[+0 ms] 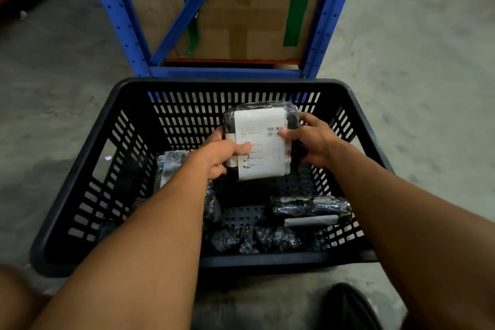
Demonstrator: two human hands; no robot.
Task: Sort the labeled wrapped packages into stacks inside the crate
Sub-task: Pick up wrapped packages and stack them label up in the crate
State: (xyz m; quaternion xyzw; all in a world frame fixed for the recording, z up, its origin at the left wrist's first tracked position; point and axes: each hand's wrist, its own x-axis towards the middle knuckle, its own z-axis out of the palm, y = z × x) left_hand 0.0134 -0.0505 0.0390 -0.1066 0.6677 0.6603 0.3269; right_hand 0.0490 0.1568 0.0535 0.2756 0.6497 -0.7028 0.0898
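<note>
While the dark slotted crate (80,169) is sitting on the concrete floor (415,88) before a blue rack (222,72), both hands are gripping one wrapped package (261,142) above its interior, left hand (219,158) and right hand (313,139) closing on opposite edges, label facing up; another package (310,209) is lying below.

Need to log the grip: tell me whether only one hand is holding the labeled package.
No, both the left hand and the right hand grip the labeled package above the crate.
</note>
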